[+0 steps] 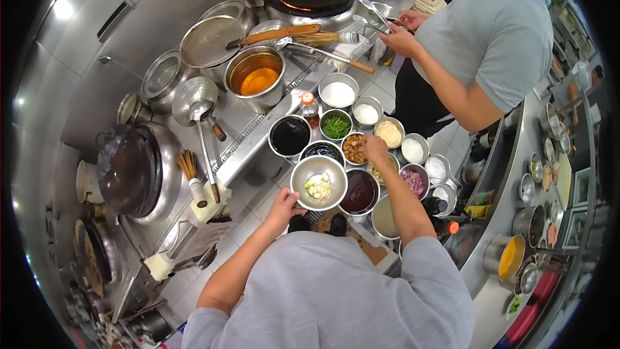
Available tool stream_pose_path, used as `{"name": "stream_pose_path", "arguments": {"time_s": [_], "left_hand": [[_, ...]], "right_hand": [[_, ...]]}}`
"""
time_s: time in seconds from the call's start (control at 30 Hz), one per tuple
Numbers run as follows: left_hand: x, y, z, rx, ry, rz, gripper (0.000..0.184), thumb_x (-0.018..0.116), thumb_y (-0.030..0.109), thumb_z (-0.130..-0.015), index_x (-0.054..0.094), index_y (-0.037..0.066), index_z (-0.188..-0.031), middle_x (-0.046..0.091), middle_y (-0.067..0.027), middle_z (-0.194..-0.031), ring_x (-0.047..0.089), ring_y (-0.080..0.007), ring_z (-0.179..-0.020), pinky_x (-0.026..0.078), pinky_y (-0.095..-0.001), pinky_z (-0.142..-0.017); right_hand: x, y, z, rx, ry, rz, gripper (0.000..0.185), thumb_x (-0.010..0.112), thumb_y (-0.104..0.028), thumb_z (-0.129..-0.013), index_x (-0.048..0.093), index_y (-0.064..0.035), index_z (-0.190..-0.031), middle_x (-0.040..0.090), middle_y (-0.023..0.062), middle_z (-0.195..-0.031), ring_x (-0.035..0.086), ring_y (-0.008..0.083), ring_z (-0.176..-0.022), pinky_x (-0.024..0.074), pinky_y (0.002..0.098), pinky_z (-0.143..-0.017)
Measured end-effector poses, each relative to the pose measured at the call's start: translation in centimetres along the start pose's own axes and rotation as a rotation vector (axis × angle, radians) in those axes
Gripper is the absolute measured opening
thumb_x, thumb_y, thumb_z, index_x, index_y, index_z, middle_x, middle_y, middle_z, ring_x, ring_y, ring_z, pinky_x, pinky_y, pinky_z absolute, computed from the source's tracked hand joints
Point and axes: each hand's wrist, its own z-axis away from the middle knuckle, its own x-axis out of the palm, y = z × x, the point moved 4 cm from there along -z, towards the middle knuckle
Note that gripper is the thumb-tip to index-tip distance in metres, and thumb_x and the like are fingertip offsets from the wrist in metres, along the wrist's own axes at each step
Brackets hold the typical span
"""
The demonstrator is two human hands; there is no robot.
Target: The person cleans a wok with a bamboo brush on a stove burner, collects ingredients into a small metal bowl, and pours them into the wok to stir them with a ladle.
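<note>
My left hand (283, 210) grips the rim of a shallow metal bowl (305, 201), with the thumb at its edge. Chopped pale and yellow-green pieces (319, 187) lie in the bowl. My right hand (376, 148) reaches over the seasoning pots, its fingers drawn together and pointing down. Whatever they hold, if anything, is hidden. Closest to it are a pot of brown chopped bits (352, 148) and a pot of tan powder (389, 133). Around them stand chopped green herbs (336, 126), dark red sauce (359, 192) and chopped purple onion (413, 182).
A pot of orange oil (258, 81) and a perforated ladle (194, 100) sit on the steel range at left. Woks (129, 171) stand beyond, one with a glowing flame (294, 6). At upper right, a co-worker (478, 45) holds a phone-like object. A counter with bowls runs along the right.
</note>
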Motion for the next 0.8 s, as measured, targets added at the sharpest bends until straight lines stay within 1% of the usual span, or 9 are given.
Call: {"name": "stream_pose_path", "arguments": {"time_s": [0.03,0.17,0.37,0.53,0.6,0.67,0.73,0.77,0.8], "left_hand": [[-0.2,0.0,-0.2,0.001,0.002,0.004,0.013,0.053,0.019,-0.099,0.048,0.008,-0.094,0.059,-0.0054,-0.089,0.062,-0.0137,-0.080,0.057,-0.0329,-0.073],[-0.6,-0.1,-0.5,-0.009,0.004,-0.001,0.013,0.052,0.019,-0.099,0.047,0.008,-0.094,0.059,-0.0053,-0.089,0.063,-0.0147,-0.082,0.057,-0.0335,-0.072],[-0.1,0.1,-1.1,-0.028,-0.001,-0.010,0.011,0.052,0.019,-0.099,0.048,0.011,-0.093,0.061,-0.0035,-0.093,0.064,-0.0150,-0.088,0.057,-0.0335,-0.075],[0.5,-0.4,-2.2,-0.023,-0.041,-0.052,0.011,0.052,0.020,-0.099,0.048,0.010,-0.094,0.062,-0.0044,-0.097,0.064,-0.0152,-0.089,0.057,-0.0334,-0.075],[0.9,-0.6,-3.2,-0.031,-0.042,-0.064,0.012,0.052,0.020,-0.099,0.048,0.010,-0.095,0.062,-0.0051,-0.098,0.064,-0.0153,-0.089,0.057,-0.0332,-0.075],[1.5,-0.1,-3.8,-0.038,-0.034,-0.076,0.012,0.052,0.020,-0.099,0.048,0.010,-0.095,0.062,-0.0057,-0.100,0.064,-0.0154,-0.090,0.057,-0.0331,-0.075],[2.8,0.5,-4.2,-0.029,-0.032,-0.106,0.012,0.052,0.020,-0.100,0.048,0.009,-0.096,0.061,-0.0064,-0.101,0.064,-0.0159,-0.090,0.057,-0.0333,-0.076],[3.3,0.6,-4.6,-0.030,-0.041,-0.113,0.013,0.052,0.020,-0.100,0.048,0.008,-0.097,0.061,-0.0067,-0.101,0.064,-0.0168,-0.092,0.057,-0.0343,-0.077],[3.7,0.5,-4.9,-0.035,-0.031,-0.115,0.013,0.052,0.020,-0.100,0.048,0.008,-0.097,0.061,-0.0067,-0.101,0.064,-0.0168,-0.092,0.057,-0.0343,-0.077]], "right_hand": [[0.3,0.0,0.0,0.029,0.035,-0.059,0.011,0.063,-0.017,-0.081,0.070,-0.0141,-0.089,0.070,0.0169,-0.088,0.066,0.0369,-0.088,0.0522,0.0470,-0.077],[-0.4,0.9,0.8,0.017,-0.028,-0.116,0.012,0.064,-0.019,-0.081,0.070,-0.0142,-0.090,0.070,0.0140,-0.090,0.066,0.0340,-0.088,0.0518,0.0446,-0.078],[0.4,3.2,1.7,0.056,-0.022,-0.339,0.009,0.066,-0.017,-0.080,0.070,-0.0126,-0.086,0.071,0.0135,-0.086,0.067,0.0328,-0.085,0.0514,0.0432,-0.075],[-1.9,4.1,3.6,0.120,0.049,-0.383,0.010,0.064,-0.015,-0.082,0.070,-0.0110,-0.089,0.070,0.0139,-0.084,0.068,0.0318,-0.082,0.0514,0.0412,-0.071],[-3.5,3.7,4.1,0.083,0.069,-0.366,0.012,0.069,-0.017,-0.081,0.070,-0.0100,-0.092,0.070,0.0092,-0.080,0.067,0.0252,-0.075,0.0512,0.0379,-0.069],[-6.1,2.2,5.2,0.074,0.063,-0.370,0.012,0.069,-0.015,-0.082,0.070,-0.0100,-0.092,0.070,0.0096,-0.079,0.068,0.0250,-0.075,0.0515,0.0376,-0.070],[-8.9,-0.6,6.8,-0.085,0.097,-0.448,0.012,0.068,-0.014,-0.082,0.070,-0.0092,-0.093,0.069,0.0112,-0.079,0.067,0.0266,-0.075,0.0519,0.0376,-0.070],[-11.2,-3.4,8.2,-0.258,0.126,-0.423,0.010,0.061,-0.010,-0.085,0.068,-0.0076,-0.091,0.069,0.0147,-0.082,0.066,0.0337,-0.079,0.0516,0.0417,-0.071],[-11.7,-4.1,8.8,-0.258,0.119,-0.431,0.010,0.061,-0.010,-0.085,0.068,-0.0076,-0.091,0.069,0.0147,-0.082,0.066,0.0337,-0.079,0.0516,0.0417,-0.071]]}}
